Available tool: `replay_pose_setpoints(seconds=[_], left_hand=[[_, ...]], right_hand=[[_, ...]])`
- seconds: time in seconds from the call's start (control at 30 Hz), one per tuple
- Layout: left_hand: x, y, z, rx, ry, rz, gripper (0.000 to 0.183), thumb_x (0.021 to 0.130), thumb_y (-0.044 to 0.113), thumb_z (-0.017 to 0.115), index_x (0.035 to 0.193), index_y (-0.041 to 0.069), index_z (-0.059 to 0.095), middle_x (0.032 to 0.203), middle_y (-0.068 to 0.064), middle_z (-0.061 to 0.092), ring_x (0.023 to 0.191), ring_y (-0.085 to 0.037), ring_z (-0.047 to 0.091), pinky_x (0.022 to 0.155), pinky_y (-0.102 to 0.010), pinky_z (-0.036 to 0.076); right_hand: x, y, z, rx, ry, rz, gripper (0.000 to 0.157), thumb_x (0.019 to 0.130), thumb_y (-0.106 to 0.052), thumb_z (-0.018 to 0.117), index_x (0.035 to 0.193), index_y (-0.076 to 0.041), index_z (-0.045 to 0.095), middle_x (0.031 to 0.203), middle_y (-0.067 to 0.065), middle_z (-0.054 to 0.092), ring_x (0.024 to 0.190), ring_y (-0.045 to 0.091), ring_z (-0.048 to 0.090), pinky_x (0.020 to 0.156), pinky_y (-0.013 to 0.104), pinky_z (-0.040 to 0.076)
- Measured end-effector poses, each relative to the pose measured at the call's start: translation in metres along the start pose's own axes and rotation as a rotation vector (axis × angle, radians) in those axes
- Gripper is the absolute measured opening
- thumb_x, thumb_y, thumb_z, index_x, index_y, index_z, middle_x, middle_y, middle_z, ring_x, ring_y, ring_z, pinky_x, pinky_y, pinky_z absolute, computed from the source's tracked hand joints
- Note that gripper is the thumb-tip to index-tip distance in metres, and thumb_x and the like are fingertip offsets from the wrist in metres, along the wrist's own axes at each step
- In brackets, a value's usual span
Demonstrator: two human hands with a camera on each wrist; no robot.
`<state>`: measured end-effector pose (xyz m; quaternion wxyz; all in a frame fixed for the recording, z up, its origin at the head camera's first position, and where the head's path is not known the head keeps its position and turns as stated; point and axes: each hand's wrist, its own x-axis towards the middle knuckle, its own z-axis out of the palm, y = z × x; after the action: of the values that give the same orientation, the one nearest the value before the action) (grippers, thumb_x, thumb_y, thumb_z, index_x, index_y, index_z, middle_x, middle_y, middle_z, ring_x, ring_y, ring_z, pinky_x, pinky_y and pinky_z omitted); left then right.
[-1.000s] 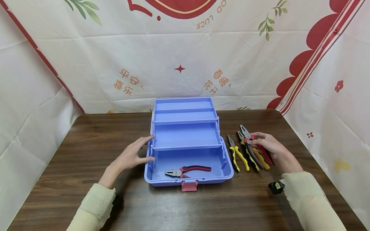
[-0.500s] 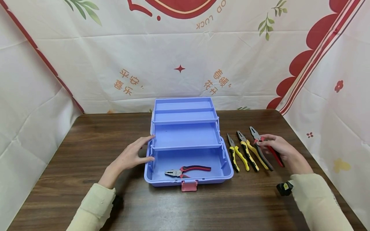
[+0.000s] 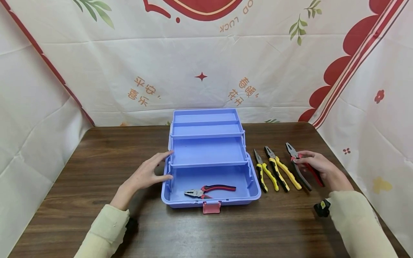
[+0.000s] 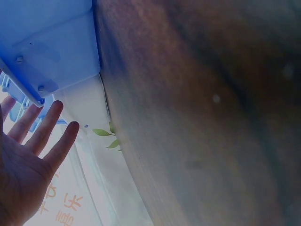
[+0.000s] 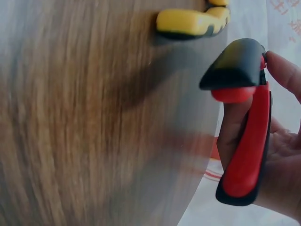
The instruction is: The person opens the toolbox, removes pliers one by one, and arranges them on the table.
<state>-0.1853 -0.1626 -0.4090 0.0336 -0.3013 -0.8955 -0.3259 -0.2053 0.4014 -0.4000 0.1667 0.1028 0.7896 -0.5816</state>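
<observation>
Tabletop edge (image 3: 331, 154) runs near pliers (image 3: 299, 172) in right hand (image 3: 317, 165).

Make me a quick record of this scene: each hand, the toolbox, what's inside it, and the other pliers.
Left hand: fingers spread, at the toolbox's left edge
Right hand: holding red-and-black pliers
Toolbox: open, trays raised toward the back, pink latch at the front
Inside: another red-and-black pair on the bottom, nose pointing left
Other pliers: two yellow-and-black pairs between toolbox and right hand
Surface: dark wooden table
</observation>
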Motion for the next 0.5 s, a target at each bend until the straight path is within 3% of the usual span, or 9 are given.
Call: replay_pose_setpoints(seconds=[0.23,0.5], left_hand=[[-0.001,-0.001,0.001,-0.002,-0.002,-0.003,0.077,0.071,0.034,0.073,0.136,0.021,0.033,0.128,-0.005,0.042,0.111,-0.021,0.044,0.087,-0.045,0.037],[0.000,-0.002,0.001,-0.002,-0.003,0.008,0.077,0.072,0.039,0.071,0.136,0.019,0.033,0.129,-0.005,0.042,0.111,-0.022,0.044,0.087,-0.045,0.038]], right_hand=[[0.010,0.005,-0.005,-0.005,0.004,0.017,0.034,0.079,-0.014,0.066,0.106,-0.005,0.047,0.073,-0.005,0.061,0.066,0.010,0.059,0.061,0.029,0.049],[0.021,0.007,0.000,-0.092,-0.005,0.009,0.055,0.081,-0.015,0.063,0.120,0.009,0.033,0.073,-0.009,0.061,0.067,0.007,0.059,0.062,0.029,0.047]])
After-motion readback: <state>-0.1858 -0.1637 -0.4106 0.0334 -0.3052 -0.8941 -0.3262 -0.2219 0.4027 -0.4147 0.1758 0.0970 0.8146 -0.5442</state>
